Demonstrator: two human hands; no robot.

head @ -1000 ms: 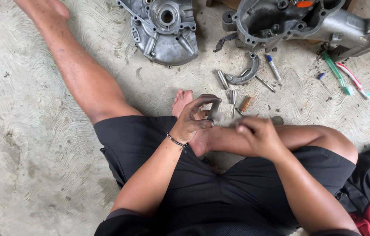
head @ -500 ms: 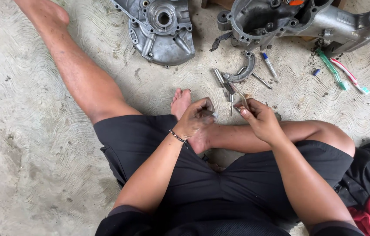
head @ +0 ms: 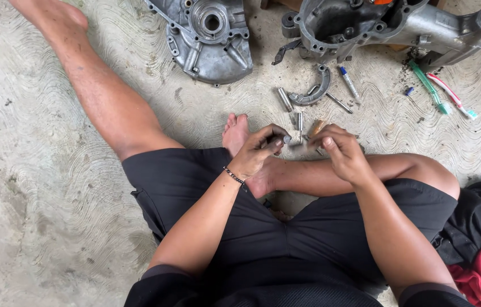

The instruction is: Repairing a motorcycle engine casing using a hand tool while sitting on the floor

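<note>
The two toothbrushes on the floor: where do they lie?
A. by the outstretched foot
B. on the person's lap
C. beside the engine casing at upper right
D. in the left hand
C: the green toothbrush and red-and-white toothbrush lie on the concrete beside the engine casing.

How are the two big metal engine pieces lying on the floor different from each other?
The left engine cover looks flatter and shield-shaped, with a round hole near its middle. The right engine casing is longer and deeper, like a hollow bowl, with a ring-shaped end at the far right. The cover lies alone; the casing has two toothbrushes beside it. Both are grey metal and rest on the concrete floor.
</note>
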